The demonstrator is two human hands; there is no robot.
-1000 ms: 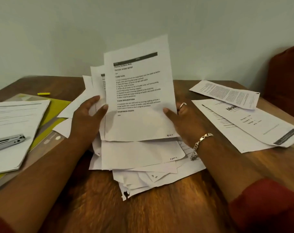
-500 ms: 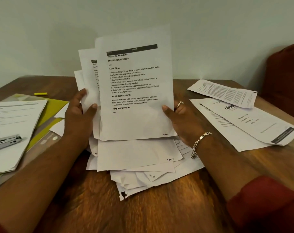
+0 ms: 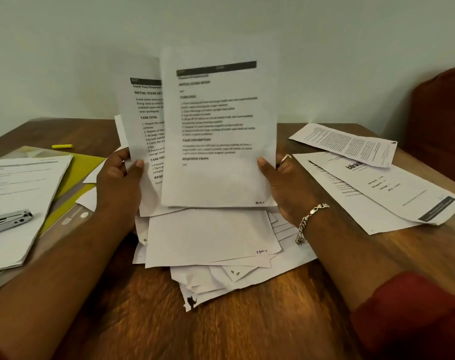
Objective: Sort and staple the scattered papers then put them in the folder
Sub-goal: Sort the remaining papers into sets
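We see the right hand (image 3: 281, 188) pinching the right edge of a printed sheet (image 3: 218, 131) held upright above the table (image 3: 247, 328), thumb on its face; its text is blurred. The left hand (image 3: 119, 188) pinches a second printed sheet (image 3: 145, 126), also upright, partly hidden behind the first and headed "Guest Tray Prepara…". Beneath both hands lies a loose pile of papers (image 3: 210, 245), overlapping at uneven angles. At left, a yellow-green folder (image 3: 78, 170) lies flat under a stack of papers (image 3: 21, 198), on which rests a metal stapler (image 3: 8, 222). A yellow highlighter (image 3: 62, 146) lies beyond the folder. At right, further printed sheets (image 3: 377, 188) overlap on the table, well apart from the pile.
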